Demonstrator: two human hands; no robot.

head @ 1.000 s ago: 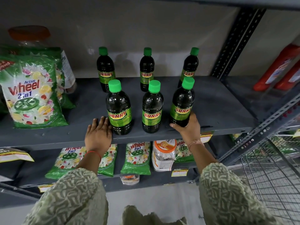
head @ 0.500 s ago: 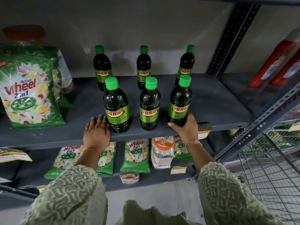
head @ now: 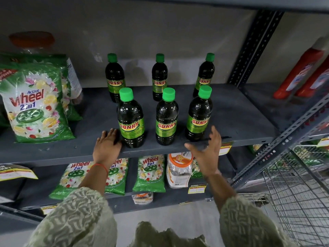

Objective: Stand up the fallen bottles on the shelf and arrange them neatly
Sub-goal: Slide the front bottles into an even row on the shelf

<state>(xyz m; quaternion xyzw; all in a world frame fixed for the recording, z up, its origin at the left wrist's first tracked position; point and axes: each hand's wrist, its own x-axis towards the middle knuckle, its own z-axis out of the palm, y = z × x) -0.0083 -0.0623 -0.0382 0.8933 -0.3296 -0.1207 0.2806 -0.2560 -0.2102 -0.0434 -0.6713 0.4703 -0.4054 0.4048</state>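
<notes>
Released a moment ago, the front right bottle (head: 199, 117) now stands free as the right hand (head: 206, 154) has drawn back off it, fingers (head: 216, 135) spread open and holding nothing, hovering just past the shelf's front edge. From the head view, the left hand (head: 106, 146) lies flat, palm down and open, on the grey shelf (head: 240, 122) at its front edge, touching the base of the front left bottle (head: 131, 118). Six green-capped dark bottles stand upright in two rows of three, the front middle bottle (head: 166, 116) between its neighbours, three more toward the back edge. Green detergent packs (head: 35, 104) lean near the shelf's left end.
</notes>
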